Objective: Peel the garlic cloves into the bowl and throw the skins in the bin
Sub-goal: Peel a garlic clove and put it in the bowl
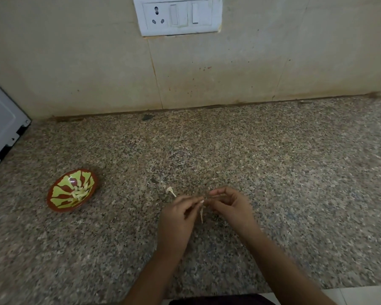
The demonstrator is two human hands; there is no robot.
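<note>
**Fig. 1. Peeling in hand over the counter: one clove between two fingertip pinches**

Largest first: a speckled granite countertop (273,172) runs to a tiled wall (75,62). The wall carries one switch panel (177,15), and one white appliance (2,122) cuts in at the left edge. No bin is in view.

One patterned bowl (59,192) sits on the counter, well apart from your hands and to their left. It holds a small heap of peeled cloves (79,192). There are several, but they are too blurred to count.

Your left hand (176,216) and right hand (231,205) meet just above the counter. Each has thumb and forefinger closed to a narrow pinch on the single garlic clove (204,200) between them, with the other fingers loosely curled. Blur hides which pinch has the flesh and which the skin.

One strip of skin (201,214) hangs below the clove, seemingly still attached at its top. One pale scrap (171,191) lies on the counter just beyond your left hand.

Handling, as a judgement:
- The clove is light, firm and likely slippery once bare, so hold it by its ends.
- The skin is papery and tears easily, so take it close to where it joins the clove rather than at the free end.
- Loose skin will drift or cling to your fingers, so gather the scraps together before carrying them to the bin.
</note>
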